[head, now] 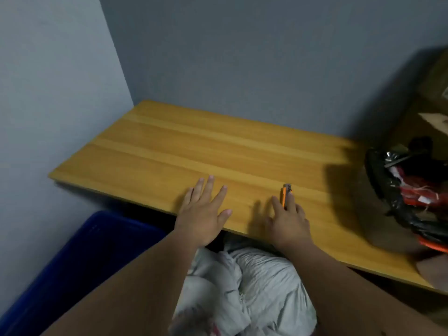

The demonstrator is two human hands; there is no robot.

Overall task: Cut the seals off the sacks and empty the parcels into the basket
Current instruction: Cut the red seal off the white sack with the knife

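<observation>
Under the right hand (288, 219), at its fingertips, lies an orange utility knife (285, 194) on the wooden table (169, 146); the fingers rest over its handle, but I cannot tell whether they grip it or only touch it. The left hand (204, 212) lies just beside it, flat on the table, fingers straight and spread, holding nothing. Below both wrists, in front of the table edge, sits a white sack (254, 282), crumpled and gathered; its seal is not visible. To the left of the left forearm is the blue basket (72, 263), low beside the wall. Well to the right of the right hand sits a black bag (407, 197) stuffed with red and orange scraps.

The main risk, as I judge it, is the blade: whether it is extended cannot be seen, and a careless pick-up could bring fingertips onto it. The left hand is near enough to be caught by a slip. Cutting the seal on soft, bunched cloth could slice the parcels inside or drive the knife toward the lap. Tipping the sack sideways could spill parcels short of the basket.
</observation>
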